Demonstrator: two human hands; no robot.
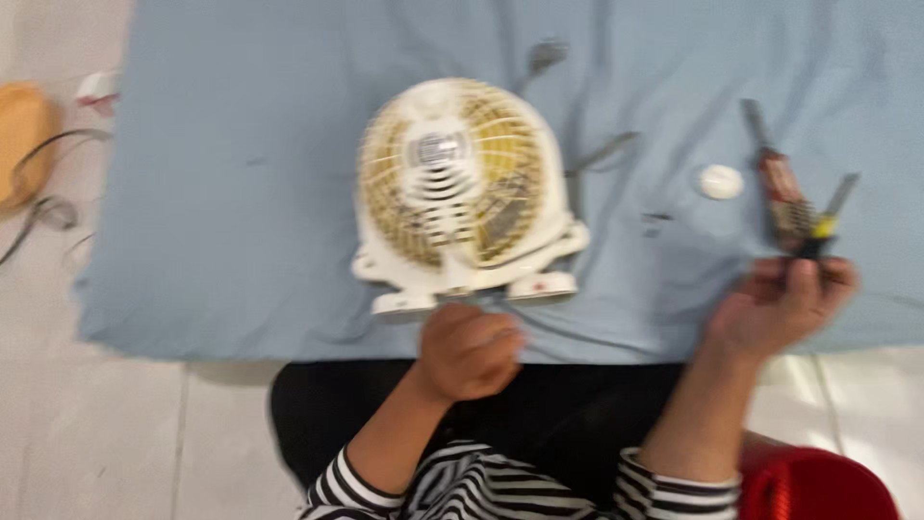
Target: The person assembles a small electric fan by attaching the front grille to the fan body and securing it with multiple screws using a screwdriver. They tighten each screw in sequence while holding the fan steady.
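Fingers of the right hand (784, 300) pinch a yellow-and-black-handled screwdriver (820, 226) loosely, so it may slip, while the fisted left hand (469, 349) barely steadies the small white table fan (460, 191).

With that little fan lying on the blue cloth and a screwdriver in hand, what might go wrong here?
1. The right hand holds the screwdriver only at the fingers' tips, so it may slip.
2. The small white cap lies loose on the blue cloth and could roll off.
3. The fan sits near the cloth's edge by the left hand; a nudge might shift it.
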